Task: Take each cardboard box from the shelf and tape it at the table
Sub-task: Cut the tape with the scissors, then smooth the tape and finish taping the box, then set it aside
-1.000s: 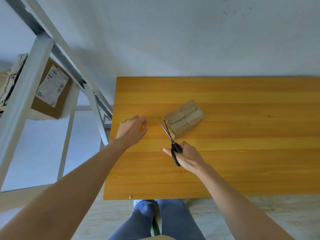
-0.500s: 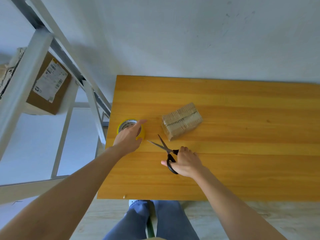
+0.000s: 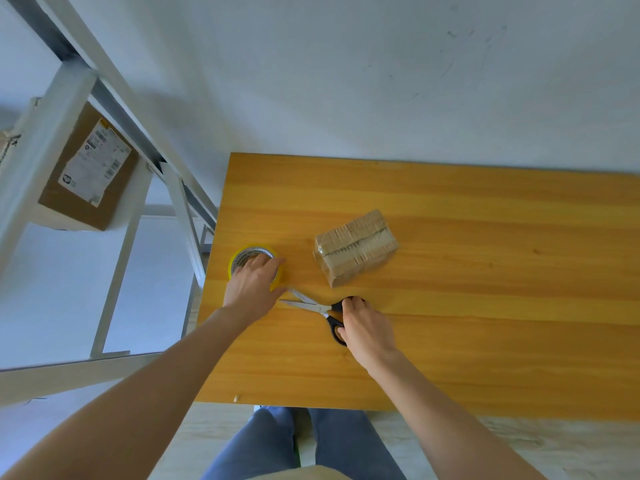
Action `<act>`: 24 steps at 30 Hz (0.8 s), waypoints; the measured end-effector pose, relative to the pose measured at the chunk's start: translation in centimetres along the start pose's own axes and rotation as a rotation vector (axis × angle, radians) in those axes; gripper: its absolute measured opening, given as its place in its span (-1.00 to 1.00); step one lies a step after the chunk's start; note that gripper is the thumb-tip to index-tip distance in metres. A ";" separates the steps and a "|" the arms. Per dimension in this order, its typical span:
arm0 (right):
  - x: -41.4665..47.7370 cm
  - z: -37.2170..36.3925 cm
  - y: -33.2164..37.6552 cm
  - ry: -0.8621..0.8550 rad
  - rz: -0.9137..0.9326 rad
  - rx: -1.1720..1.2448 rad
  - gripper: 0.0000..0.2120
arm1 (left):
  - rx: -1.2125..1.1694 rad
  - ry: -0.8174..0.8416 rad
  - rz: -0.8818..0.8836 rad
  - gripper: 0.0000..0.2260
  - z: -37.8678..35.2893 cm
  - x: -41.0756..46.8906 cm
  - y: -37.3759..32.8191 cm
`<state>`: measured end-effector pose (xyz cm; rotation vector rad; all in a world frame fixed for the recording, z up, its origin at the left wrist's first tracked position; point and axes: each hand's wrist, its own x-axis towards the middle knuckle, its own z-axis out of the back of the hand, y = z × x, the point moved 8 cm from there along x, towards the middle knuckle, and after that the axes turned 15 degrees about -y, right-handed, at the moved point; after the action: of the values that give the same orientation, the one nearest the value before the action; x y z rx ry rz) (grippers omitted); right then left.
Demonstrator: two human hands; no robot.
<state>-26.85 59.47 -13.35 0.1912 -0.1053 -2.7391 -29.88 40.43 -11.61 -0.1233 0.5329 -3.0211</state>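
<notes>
Pale wall is backing an orange-yellow wooden table, with a white metal shelf standing off its left end. A small cardboard box glazed in clear tape is lying flat on the table, its long axis running diagonally from near-left to far-right. The left hand is cupping a yellow roll of tape near the table's left edge, fingers curling over its top. The right hand is gripping the black handles of steel scissors, whose parted blades are pointing left toward the roll. The small box is sitting just beyond the scissors, nearer the right hand. A larger brown labelled carton is waiting on the shelf, well apart on the left arm's side, so fetching it is probably falling to that arm.
</notes>
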 end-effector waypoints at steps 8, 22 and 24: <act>0.0 -1.0 0.0 0.037 0.026 -0.002 -0.71 | -0.290 -0.378 0.029 -0.69 1.6 -0.6 -9.3; 3.8 7.4 -4.7 -0.658 0.119 0.147 -0.61 | -0.535 -0.221 0.190 -0.75 -2.8 1.5 -11.3; 4.9 6.6 -4.7 -0.555 0.170 0.138 -0.53 | -0.518 -0.201 0.153 -0.74 -2.8 1.9 -11.0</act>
<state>-34.08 62.22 -7.89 -0.5216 -0.4395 -2.5383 -32.63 51.57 -10.33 -0.3860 1.2219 -2.6127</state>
